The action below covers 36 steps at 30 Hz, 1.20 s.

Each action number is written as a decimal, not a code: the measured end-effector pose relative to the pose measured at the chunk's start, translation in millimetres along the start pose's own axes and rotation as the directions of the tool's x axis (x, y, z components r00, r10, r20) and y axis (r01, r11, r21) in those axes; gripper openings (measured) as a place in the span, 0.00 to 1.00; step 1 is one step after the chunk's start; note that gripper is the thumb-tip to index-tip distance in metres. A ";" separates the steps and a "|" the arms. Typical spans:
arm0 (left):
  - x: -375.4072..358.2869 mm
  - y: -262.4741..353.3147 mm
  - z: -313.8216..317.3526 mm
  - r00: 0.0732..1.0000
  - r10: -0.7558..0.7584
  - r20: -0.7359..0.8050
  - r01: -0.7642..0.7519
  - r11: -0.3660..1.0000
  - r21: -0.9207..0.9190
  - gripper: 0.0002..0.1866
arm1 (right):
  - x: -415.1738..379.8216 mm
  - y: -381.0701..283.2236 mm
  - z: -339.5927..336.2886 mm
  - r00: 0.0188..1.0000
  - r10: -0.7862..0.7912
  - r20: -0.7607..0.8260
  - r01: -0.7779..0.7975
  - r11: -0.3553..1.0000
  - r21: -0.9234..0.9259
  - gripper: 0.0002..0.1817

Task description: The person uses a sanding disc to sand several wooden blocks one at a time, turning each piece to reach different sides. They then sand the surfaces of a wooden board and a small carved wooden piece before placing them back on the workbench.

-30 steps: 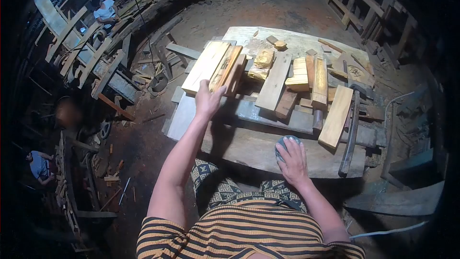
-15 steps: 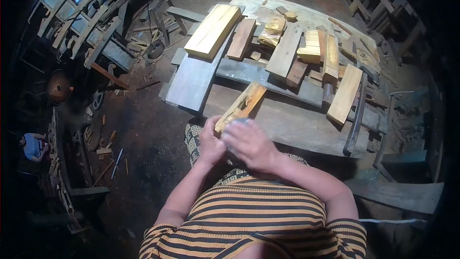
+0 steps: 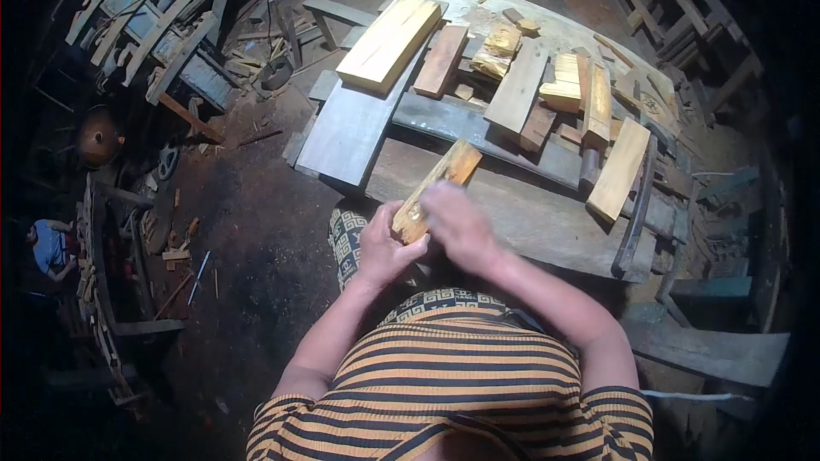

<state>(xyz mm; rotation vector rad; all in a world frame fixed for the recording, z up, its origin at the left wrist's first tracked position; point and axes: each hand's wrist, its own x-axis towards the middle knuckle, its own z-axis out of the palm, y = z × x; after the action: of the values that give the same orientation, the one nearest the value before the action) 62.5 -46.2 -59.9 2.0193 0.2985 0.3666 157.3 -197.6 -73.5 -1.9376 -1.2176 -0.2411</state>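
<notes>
A short wooden block (image 3: 464,162), yellowish with a rough, pitted face, is tilted over the near edge of the workbench. My left hand (image 3: 386,243) grips its lower end, thumb on the near side. Over the block's middle is my right hand (image 3: 459,220), blurred by motion, with its fingers curled down towards the rough face. Whatever it holds is hidden beneath the fingers. Beyond both hands lies the workbench (image 3: 530,213) with its wide front plank.
On the bench lie a thick pale beam (image 3: 389,43), a reddish block (image 3: 442,60), a grey board (image 3: 518,90), a light plank (image 3: 619,169) and a dark curved bar (image 3: 636,213). Scrap wood and a wheel (image 3: 168,162) lie left. Another person (image 3: 51,248) is at the far left.
My right hand has moved up and right along the block, uncovering more of its lower end. My left hand and the block have shifted slightly right. The camera view has shifted a little.
</notes>
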 end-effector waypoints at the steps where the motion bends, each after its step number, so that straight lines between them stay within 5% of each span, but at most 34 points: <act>1: 0.0 -4.4 -0.2 1.000 -0.001 -0.004 0.001 1.000 0.002 0.29 | 8.4 -28.4 -11.4 0.992 -0.109 0.064 0.107 0.993 0.040 0.18; 3: -0.1 -15.6 1.5 0.993 0.095 -0.068 -0.090 0.993 0.076 0.29 | 5.5 -35.7 -5.1 0.984 -0.170 0.057 0.160 0.976 0.149 0.15; 6: -2.6 3.3 -3.7 0.999 0.049 -0.015 -0.049 0.998 0.032 0.31 | 24.2 9.2 -6.3 0.983 -0.182 0.007 0.182 0.982 -0.046 0.14; 8: -2.5 6.7 -2.6 1.000 -0.015 0.009 0.015 0.999 0.030 0.32 | 26.1 52.3 -4.2 0.995 0.088 -0.037 -0.091 0.992 -0.090 0.14; 11: -6.6 -3.8 4.8 0.998 0.009 -0.062 -0.012 0.999 -0.040 0.32 | 26.1 65.2 0.4 0.973 0.183 -0.142 -0.208 0.959 -0.194 0.14; 12: -7.8 -4.3 6.0 0.998 0.008 -0.055 -0.011 0.999 -0.042 0.32 | 33.7 41.4 -13.6 0.931 0.363 0.050 -0.352 0.924 -0.147 0.18; 15: -5.4 -3.8 4.9 0.999 -0.003 -0.048 0.001 0.999 -0.032 0.32 | 23.5 0.5 -8.7 0.989 0.055 0.136 -0.052 0.998 -0.019 0.16; 17: -6.0 1.2 -0.2 0.992 -0.120 0.041 0.117 0.991 0.069 0.31 | 23.4 -1.5 -8.6 0.988 0.052 0.144 -0.057 0.998 0.029 0.16; 19: -6.7 -3.1 1.0 0.999 -0.048 0.024 0.046 0.998 0.052 0.31 | 31.0 16.0 -12.2 0.972 0.093 0.215 -0.091 0.996 -0.019 0.17; 21: -9.3 -2.4 2.1 1.000 0.024 0.003 -0.024 0.999 0.037 0.31 | 35.8 44.6 -7.4 0.986 0.142 -0.086 -0.152 0.980 -0.128 0.13; 24: -11.0 0.3 2.6 0.999 -0.039 0.000 0.039 0.999 -0.010 0.31 | 33.8 47.4 -5.4 0.980 0.178 -0.085 -0.187 0.976 -0.114 0.13; 25: -10.1 -4.5 4.3 0.999 -0.035 -0.022 0.035 0.999 -0.012 0.31 | 35.1 32.3 -12.7 0.944 0.288 0.159 -0.277 0.957 -0.088 0.18; 27: -8.3 -7.9 4.6 0.998 -0.036 -0.047 0.036 0.999 -0.012 0.32 | 20.4 -5.4 -9.1 0.979 0.041 0.198 -0.030 0.998 -0.057 0.18; 30: -5.0 -10.2 2.5 0.997 0.024 -0.078 -0.021 0.999 0.043 0.31 | -5.8 -41.7 -12.6 0.983 -0.064 0.172 0.038 0.988 0.149 0.16; 33: -6.4 -13.7 2.4 0.998 -0.049 -0.029 0.047 0.997 -0.053 0.31 | -9.0 6.4 -12.3 0.986 -0.136 0.091 0.136 0.991 0.013 0.17; 36: -6.1 -9.9 0.5 0.999 -0.039 0.010 0.040 0.997 -0.064 0.31 | 1.4 52.8 -19.0 0.991 0.130 -0.028 -0.133 0.982 -0.137 0.16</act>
<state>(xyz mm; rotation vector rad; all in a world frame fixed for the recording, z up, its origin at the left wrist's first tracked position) 56.6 -44.4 -69.8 1.9491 0.3168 0.3379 206.0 -221.0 -88.7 -2.1222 -1.0798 -0.2808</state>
